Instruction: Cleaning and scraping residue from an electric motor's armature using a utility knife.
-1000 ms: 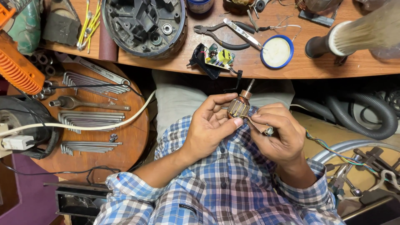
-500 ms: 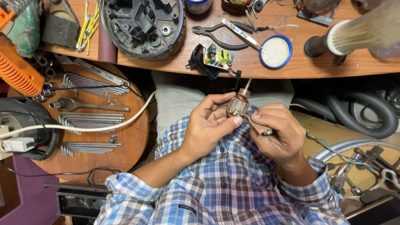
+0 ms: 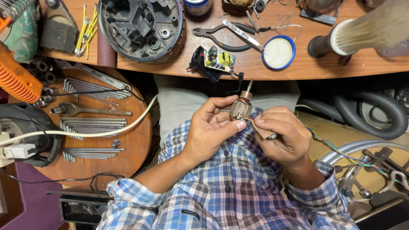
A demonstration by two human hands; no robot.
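Small change only: motor armature [image 3: 242, 108] sits a bit lower vs. 1 s ago, shaft tip nearer the bench edge than before. Right hand [image 3: 281, 138] shifted slightly in toward it; left hand [image 3: 209, 133] thumb re-set on the windings.

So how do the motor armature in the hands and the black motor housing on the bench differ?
The motor armature is small, coppery and cylindrical, with a shaft sticking out; the black motor housing is far larger, round and open. The armature is held between left hand and right hand; the housing lies untouched on the wooden bench.

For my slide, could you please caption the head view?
Both hands, left and right, hold a small motor armature.
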